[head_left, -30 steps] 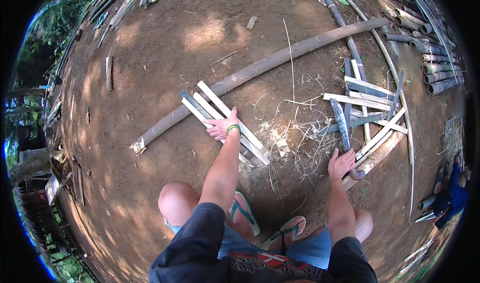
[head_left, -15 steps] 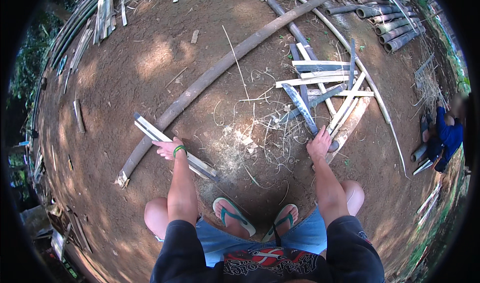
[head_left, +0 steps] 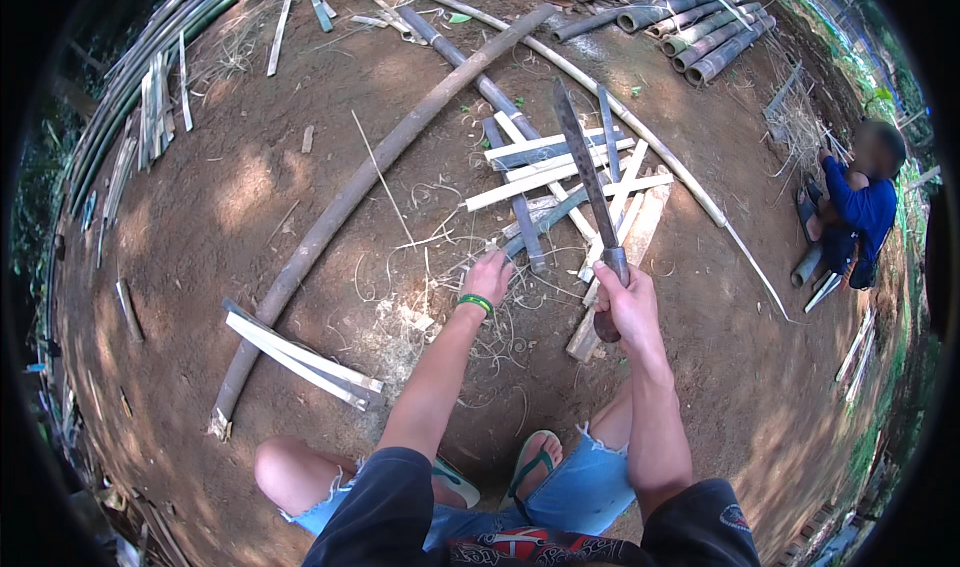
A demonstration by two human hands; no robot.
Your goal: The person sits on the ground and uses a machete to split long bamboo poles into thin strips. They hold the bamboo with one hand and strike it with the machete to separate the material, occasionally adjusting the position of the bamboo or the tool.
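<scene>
Inside the right hand (head_left: 630, 305), with fingers wrapped tightly, sits the handle of a machete (head_left: 585, 162); its dark, mottled blade points away from the body and leans a little to the left. The left hand (head_left: 487, 275), with a green wristband (head_left: 477, 303) at its wrist, reaches to the near end of a dark-skinned bamboo strip (head_left: 548, 223). The fingertips are partly hidden, so I cannot tell whether they grip this strip or only touch it.

From the left hand, the strip lies ahead and to the right, its long axis running obliquely away, toward the machete blade. The left hand is clearly the nearer one, just at its end; the right hand is to the right and closer to the body. The strip looks straight, narrow and flat, grey-green on its upper face.

Around it is a loose pile of split bamboo strips (head_left: 520, 187), some pale, some dark, crossing at several angles. A pale wooden log (head_left: 648, 217) lies partly under them, and curled shavings (head_left: 510, 352) cover the soil nearby. Farther left, a small bundle of strips (head_left: 300, 359) rests across a long pole (head_left: 335, 217).
</scene>
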